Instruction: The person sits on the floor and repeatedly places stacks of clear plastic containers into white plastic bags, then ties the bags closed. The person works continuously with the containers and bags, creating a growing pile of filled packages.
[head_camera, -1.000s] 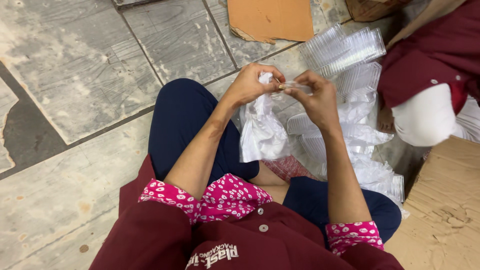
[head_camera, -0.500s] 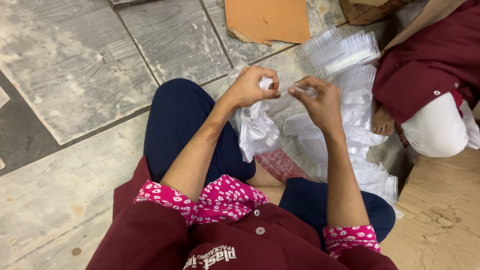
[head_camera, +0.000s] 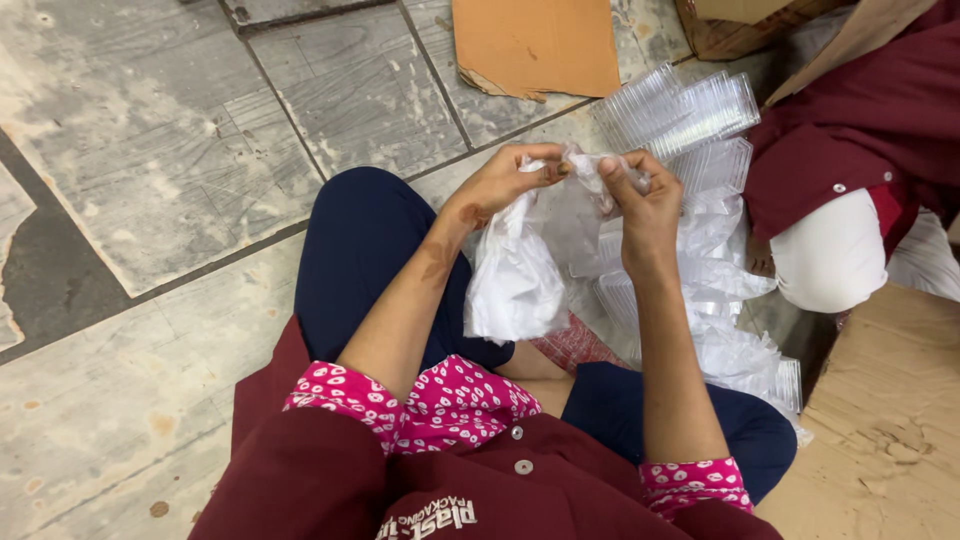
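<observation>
The floor (head_camera: 150, 150) is grey stone slabs, stained and worn, with dark joints running across it, and the person sits on it with knees in dark blue trousers (head_camera: 370, 260) spread apart, wearing a maroon coat over pink dotted sleeves. At the right edge a second person (head_camera: 850, 150) in the same maroon crouches close by, 1 white-clad knee pushed forward. A flat sheet of brown cardboard (head_camera: 890, 420) lies in the lower right corner, and a smaller torn piece of cardboard (head_camera: 540, 45) lies on the slabs at the top. Between the 2 people sits a heap of clear plastic containers (head_camera: 690, 110), stacked in nested rows at the top and tumbling in loose clear wrapping down past the seated person's right knee. In front of the chest, above the lap, hangs a thin white plastic bag (head_camera: 515, 280), its body drooping down between the forearms. The left hand (head_camera: 505, 180) pinches the bag's upper edge between thumb and fingertips, and the right hand (head_camera: 645, 205) pinches the same bunched edge just beside it, fingers curled, the 2 hands close together.
</observation>
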